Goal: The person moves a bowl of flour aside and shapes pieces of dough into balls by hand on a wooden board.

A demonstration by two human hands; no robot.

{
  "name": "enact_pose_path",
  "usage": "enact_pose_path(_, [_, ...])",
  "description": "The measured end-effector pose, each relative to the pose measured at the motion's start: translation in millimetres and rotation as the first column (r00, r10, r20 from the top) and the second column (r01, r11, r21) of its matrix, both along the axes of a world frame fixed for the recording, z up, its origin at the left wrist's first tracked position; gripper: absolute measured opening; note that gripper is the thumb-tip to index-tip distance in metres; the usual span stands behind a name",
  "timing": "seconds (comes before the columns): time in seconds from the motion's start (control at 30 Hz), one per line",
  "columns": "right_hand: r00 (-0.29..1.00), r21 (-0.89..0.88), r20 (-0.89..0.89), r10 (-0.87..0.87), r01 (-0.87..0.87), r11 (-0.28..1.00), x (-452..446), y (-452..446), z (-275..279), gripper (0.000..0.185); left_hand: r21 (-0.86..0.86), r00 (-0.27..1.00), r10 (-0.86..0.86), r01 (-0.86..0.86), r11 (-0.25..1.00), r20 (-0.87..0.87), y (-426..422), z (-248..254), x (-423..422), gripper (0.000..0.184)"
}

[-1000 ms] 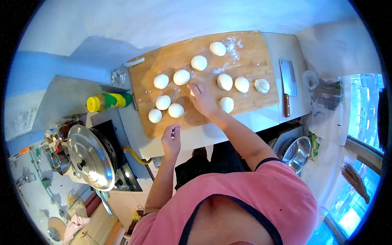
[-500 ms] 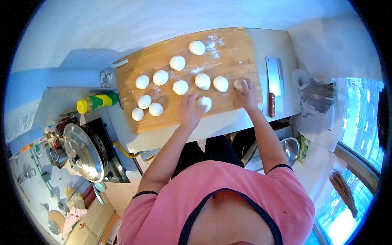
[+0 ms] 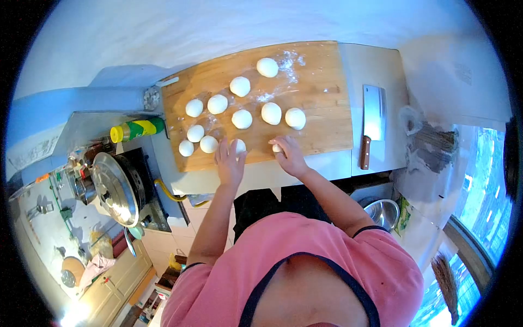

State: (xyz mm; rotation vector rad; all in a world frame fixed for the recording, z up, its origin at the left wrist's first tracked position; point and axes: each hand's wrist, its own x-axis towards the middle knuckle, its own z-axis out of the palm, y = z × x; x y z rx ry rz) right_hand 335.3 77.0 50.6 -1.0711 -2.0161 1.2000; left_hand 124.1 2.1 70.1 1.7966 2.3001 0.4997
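Several round white dough balls (image 3: 271, 113) lie in loose rows on a floured wooden board (image 3: 321, 87). At the board's near edge, my left hand (image 3: 230, 166) is closed round the side of one dough ball (image 3: 239, 146), which shows between its thumb and fingers. To the right of it, my right hand (image 3: 291, 157) curls over a smaller-looking piece of dough (image 3: 277, 147), partly hidden under the fingers. Both hands rest low over the board, a short gap apart.
A cleaver (image 3: 373, 117) with a wooden handle lies on the counter right of the board. On the left are a yellow-green bottle (image 3: 139, 129) and a lidded pan (image 3: 115, 188) on the stove. A metal bowl (image 3: 383, 213) sits below the counter at right.
My left hand has slid left with its dough ball, towards the group at the board's left. My right hand has moved left and nearer to me, bringing its dough from the board's right side.
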Motion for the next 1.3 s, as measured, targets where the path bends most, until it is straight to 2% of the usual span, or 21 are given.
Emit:
enact_pose_path(0.07, [0.996, -0.068, 0.032, -0.081, 0.083, 0.994, 0, -3, 5, 0.023, 0.094, 0.997, -0.044, 0.037, 0.995, 0.071, -3, 14, 24, 0.039])
enact_pose_path(0.13, [0.979, -0.102, 0.125, -0.163, 0.176, 0.979, -11, -6, 9, 0.019, -0.393, 0.739, 0.309, -0.065, 0.917, 0.599, -1, 6, 53, 0.036])
enact_pose_path(0.2, [0.939, -0.112, 0.225, -0.262, 0.292, 0.95, -25, -11, 10, 0.021, -0.276, 0.641, 0.198, 0.022, 0.961, 0.741, -4, -27, 74, 0.032])
enact_pose_path(0.27, [0.928, -0.332, 0.246, -0.279, 0.351, 0.876, -41, -15, 2, 0.037, -0.285, 0.645, 0.186, 0.051, 0.957, 0.741, -6, -35, 76, 0.031])
enact_pose_path(0.3, [0.911, -0.243, 0.153, -0.382, 0.409, 0.879, -50, -15, 0, 0.043, -0.308, 0.656, 0.186, 0.075, 0.948, 0.732, -8, -37, 74, 0.03])
enact_pose_path(0.43, [0.924, -0.27, 0.126, -0.361, 0.382, 0.884, -69, -3, -20, 0.04, -0.265, 0.629, 0.238, -0.052, 0.963, 0.74, -7, -26, 56, 0.026])
enact_pose_path(0.5, [0.937, 0.034, 0.095, -0.336, 0.334, 0.942, -79, 23, -35, 0.035, -0.288, 0.686, 0.229, -0.029, 0.957, 0.691, 8, -28, 51, 0.026])
enact_pose_path(0.53, [0.936, 0.033, 0.099, -0.337, 0.336, 0.941, -80, 22, -36, 0.035, -0.327, 0.742, 0.226, -0.009, 0.945, 0.631, 10, -27, 50, 0.027])
enact_pose_path(0.6, [0.911, -0.065, -0.012, -0.412, 0.41, 0.91, -82, 16, -30, 0.032, -0.32, 0.693, 0.26, -0.045, 0.946, 0.672, 5, -38, 49, 0.027])
enact_pose_path(0.67, [0.908, -0.072, 0.097, -0.408, 0.415, 0.907, -70, -12, -5, 0.029, -0.289, 0.636, 0.281, -0.095, 0.953, 0.719, 13, -36, 49, 0.028])
enact_pose_path(0.73, [0.865, -0.293, 0.065, -0.497, 0.492, 0.819, -64, -38, 10, 0.028, -0.351, 0.754, 0.255, -0.035, 0.936, 0.605, 13, -17, 51, 0.024])
enact_pose_path(0.77, [0.872, -0.104, 0.194, -0.45, 0.475, 0.874, -64, -42, -2, 0.028, -0.348, 0.753, 0.248, -0.027, 0.937, 0.609, 11, -19, 52, 0.024])
enact_pose_path(0.87, [0.83, 0.12, 0.323, -0.455, 0.441, 0.889, -68, -9, -43, 0.028, -0.355, 0.7, 0.236, 0.027, 0.935, 0.674, 12, -33, 54, 0.023])
enact_pose_path(0.93, [0.856, 0.196, 0.21, -0.472, 0.436, 0.878, -68, 6, -31, 0.027, -0.275, 0.639, 0.121, 0.146, 0.95, 0.76, 8, -44, 51, 0.025])
enact_pose_path(1.0, [0.901, 0.419, -0.096, -0.424, 0.423, 0.803, -70, 8, -18, 0.035, -0.239, 0.644, 0.075, 0.171, 0.956, 0.761, 1, -33, 45, 0.026])
enact_pose_path(1.03, [0.936, 0.252, -0.139, -0.323, 0.349, 0.903, -69, -2, -18, 0.034, -0.181, 0.638, 0.026, 0.179, 0.967, 0.77, 11, -26, 45, 0.027])
enact_pose_path(1.07, [0.936, 0.259, -0.139, -0.325, 0.351, 0.9, -68, 3, -20, 0.034, -0.175, 0.636, 0.019, 0.183, 0.968, 0.772, 17, -24, 45, 0.027])
enact_pose_path(1.13, [0.869, -0.214, 0.006, -0.494, 0.484, 0.848, -69, 4, -29, 0.034, -0.088, 0.552, 0.026, 0.086, 0.992, 0.833, 14, -20, 44, 0.03])
enact_pose_path(1.2, [0.823, -0.113, -0.003, -0.568, 0.564, 0.818, -78, 17, -42, 0.036, -0.028, 0.667, -0.005, 0.038, 0.999, 0.745, 24, -19, 48, 0.034])
enact_pose_path(1.27, [0.729, -0.035, -0.187, -0.659, 0.665, 0.746, -81, 9, -48, 0.037, -0.231, 0.824, 0.083, 0.059, 0.971, 0.56, 29, -22, 50, 0.026])
enact_pose_path(1.3, [0.726, -0.026, -0.193, -0.66, 0.669, 0.743, -75, 1, -35, 0.037, -0.22, 0.824, 0.073, 0.064, 0.973, 0.562, 32, -19, 48, 0.026])
